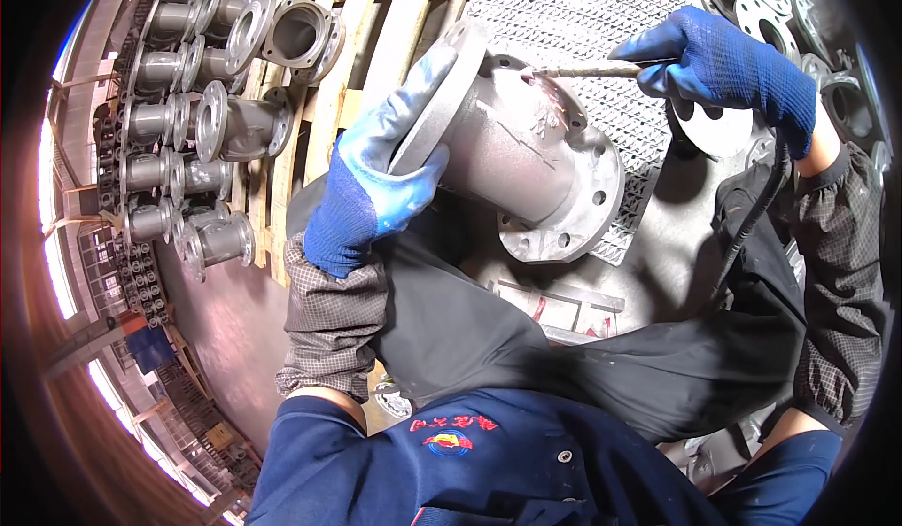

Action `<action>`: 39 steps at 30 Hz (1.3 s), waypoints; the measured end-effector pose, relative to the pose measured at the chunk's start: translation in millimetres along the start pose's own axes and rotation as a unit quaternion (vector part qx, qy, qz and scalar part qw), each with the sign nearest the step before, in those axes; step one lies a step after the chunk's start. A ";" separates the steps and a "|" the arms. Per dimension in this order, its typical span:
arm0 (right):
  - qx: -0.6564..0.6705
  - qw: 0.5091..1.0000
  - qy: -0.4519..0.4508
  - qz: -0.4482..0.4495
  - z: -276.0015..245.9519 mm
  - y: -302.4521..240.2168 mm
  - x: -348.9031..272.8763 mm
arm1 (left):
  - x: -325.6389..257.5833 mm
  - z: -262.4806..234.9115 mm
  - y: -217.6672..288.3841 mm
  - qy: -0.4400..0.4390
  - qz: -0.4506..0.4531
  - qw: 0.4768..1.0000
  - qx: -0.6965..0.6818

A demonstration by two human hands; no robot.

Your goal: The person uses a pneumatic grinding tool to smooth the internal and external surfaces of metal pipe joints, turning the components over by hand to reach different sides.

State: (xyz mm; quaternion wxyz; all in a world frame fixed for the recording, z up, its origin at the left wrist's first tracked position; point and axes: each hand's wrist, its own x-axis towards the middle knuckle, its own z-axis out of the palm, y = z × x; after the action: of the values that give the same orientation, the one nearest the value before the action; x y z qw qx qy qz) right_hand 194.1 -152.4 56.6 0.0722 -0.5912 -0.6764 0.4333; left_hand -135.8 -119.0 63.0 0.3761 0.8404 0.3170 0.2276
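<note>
left hand clasping, right hand pinching

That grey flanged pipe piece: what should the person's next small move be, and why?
Perhaps draw the rod-shaped tool slowly toward the pale patch on the pipe piece: the right hand holds it with its tip close to that patch, while the left hand grasps one flange.
</note>
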 end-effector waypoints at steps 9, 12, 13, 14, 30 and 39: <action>0.014 1.000 -0.004 -0.024 -4.3 9.7 3.4 | 2.0 0.0 3.1 -0.017 -0.013 0.998 -0.057; 0.025 1.000 -0.007 0.006 -7.8 -0.8 -2.0 | 0.7 -0.1 1.0 -0.015 -0.006 0.998 -0.061; 0.031 0.999 -0.008 0.015 -9.1 -2.8 -3.2 | 0.2 -0.2 0.5 -0.015 -0.011 0.997 -0.071; 0.034 0.999 -0.008 0.011 -11.3 -3.3 -3.3 | -0.5 -0.6 0.0 -0.015 -0.017 0.997 -0.080; 0.003 0.999 -0.020 0.045 -17.8 -10.0 -10.6 | 2.7 -0.1 -2.9 -0.004 0.012 0.999 -0.037; -0.016 0.998 -0.034 0.056 -18.3 -13.4 -9.8 | 0.6 -1.2 -0.8 -0.006 -0.019 0.999 -0.028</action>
State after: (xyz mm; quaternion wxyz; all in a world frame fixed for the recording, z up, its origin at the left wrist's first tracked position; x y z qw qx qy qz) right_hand 198.3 -150.7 80.9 0.0157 -0.6140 -0.6513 0.4457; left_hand -136.5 -117.5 63.3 0.4054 0.8248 0.3246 0.2236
